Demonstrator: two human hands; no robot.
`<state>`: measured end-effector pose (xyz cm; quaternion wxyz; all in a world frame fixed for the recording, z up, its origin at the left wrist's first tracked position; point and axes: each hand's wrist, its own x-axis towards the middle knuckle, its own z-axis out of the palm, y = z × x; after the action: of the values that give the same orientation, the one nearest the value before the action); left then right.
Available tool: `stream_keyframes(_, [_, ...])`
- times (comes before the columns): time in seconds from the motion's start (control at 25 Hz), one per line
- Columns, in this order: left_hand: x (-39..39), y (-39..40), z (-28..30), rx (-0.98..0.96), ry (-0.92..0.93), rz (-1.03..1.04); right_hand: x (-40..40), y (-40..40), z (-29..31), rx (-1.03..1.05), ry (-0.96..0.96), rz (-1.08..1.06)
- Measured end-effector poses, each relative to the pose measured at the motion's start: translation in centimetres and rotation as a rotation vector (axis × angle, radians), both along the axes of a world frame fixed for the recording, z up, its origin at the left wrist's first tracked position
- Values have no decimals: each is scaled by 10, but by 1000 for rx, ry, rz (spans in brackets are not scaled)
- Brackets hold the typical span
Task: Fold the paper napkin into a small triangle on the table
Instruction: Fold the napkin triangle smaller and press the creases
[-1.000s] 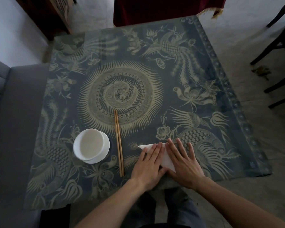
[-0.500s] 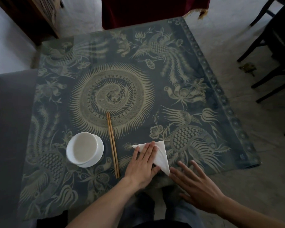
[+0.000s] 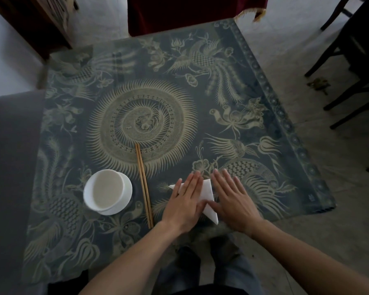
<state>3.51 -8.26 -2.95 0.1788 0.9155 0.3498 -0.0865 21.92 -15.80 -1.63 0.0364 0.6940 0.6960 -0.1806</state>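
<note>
napkin: white paper, lying folded into a triangle near the desk's front edge, one tip pointing left, another toward the person.
left hand: lying flat, palm down, covering the napkin's left part; fingers stretching straight and close together, gripping nothing.
right hand: lying flat just beside the napkin's right edge, thumb touching the paper; fingers spreading slightly, gripping nothing.
desk: wearing a dark cloth with pale bird and sunburst patterns.
chopsticks: pair lying side by side, left of the napkin.
bowl: white, sitting on a small plate, left of the chopsticks.
</note>
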Motion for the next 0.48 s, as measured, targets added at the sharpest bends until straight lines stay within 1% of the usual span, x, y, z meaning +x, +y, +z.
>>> stream_keyframes(0.12, [-13,-6,-2,-1,58,13,-6,16,-11,-48,-51,167])
stream_keyframes(0.16, [-15,-6,-4,-5,70,12,-6,15,-15,-64,-66,184])
stream_keyframes(0.28, [-22,-6,-7,-24,96,61,-4,9,-26,-66,-86,170])
stream_keyframes(0.48, [-40,-7,-8,33,159,216,-6,10,-22,-60,-65,154])
